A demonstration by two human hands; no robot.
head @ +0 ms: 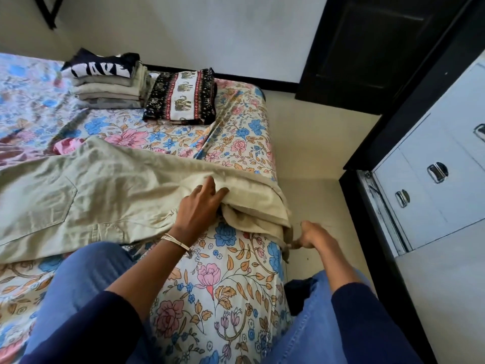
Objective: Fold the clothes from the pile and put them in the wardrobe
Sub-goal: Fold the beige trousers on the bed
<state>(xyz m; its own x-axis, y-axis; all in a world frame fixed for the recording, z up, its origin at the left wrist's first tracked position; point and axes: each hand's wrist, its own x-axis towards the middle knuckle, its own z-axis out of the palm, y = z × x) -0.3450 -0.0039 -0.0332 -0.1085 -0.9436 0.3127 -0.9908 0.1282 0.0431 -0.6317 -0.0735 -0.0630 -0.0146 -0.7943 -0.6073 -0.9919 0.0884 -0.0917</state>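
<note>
Beige trousers (99,185) lie spread across the floral bed (223,271), their legs reaching the bed's right edge and hanging over it. My left hand (199,206) rests on the trouser leg near that edge, fingers tucked into a fold of the cloth. My right hand (312,236) is lower, beside the bed's edge, pinching the hanging hem of the trousers. A stack of folded clothes (107,82) with a black-and-white top sits at the back of the bed. Beside it lies a folded elephant-print garment (183,98).
A white wardrobe (433,179) with metal handles and a black frame stands at the right. A dark door (367,48) is at the back right. Cream floor (315,153) runs between bed and wardrobe. My knees in blue jeans are at the bottom.
</note>
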